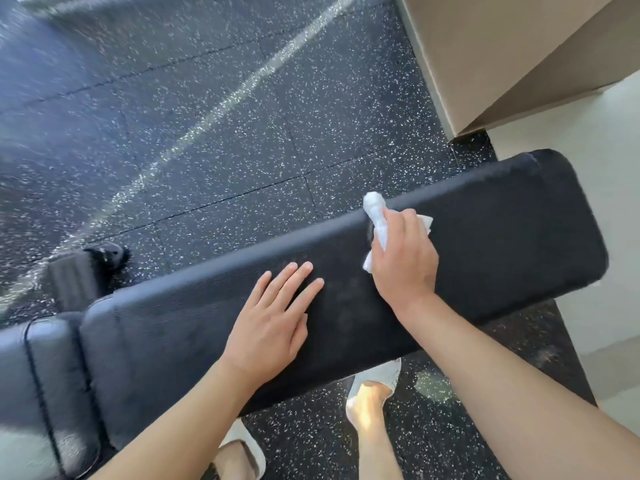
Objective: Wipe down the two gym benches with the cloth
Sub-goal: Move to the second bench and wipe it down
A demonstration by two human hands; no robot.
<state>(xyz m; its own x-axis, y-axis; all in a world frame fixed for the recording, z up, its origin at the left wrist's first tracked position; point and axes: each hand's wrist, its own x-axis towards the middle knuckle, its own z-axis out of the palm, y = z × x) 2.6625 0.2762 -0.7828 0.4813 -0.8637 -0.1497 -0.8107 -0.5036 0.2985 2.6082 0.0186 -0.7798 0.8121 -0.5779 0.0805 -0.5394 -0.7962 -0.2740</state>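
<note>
A black padded gym bench point(502, 237) runs across the head view from lower left to upper right. My right hand point(403, 258) grips a crumpled white cloth point(375, 211) and presses it on the pad near the far edge. My left hand point(273, 323) lies flat on the pad, fingers straight, a little to the left of the right one. A second pad section point(45, 375) of the bench adjoins at the lower left. Only this one bench is in view.
Black speckled rubber floor tiles point(242, 116) spread beyond the bench. A bench foot with a wheel point(104, 258) sticks out at the left. A beige wall corner point(519, 64) and a pale floor strip point(616, 202) stand at the right. My feet in white slippers point(377, 379) show below the bench.
</note>
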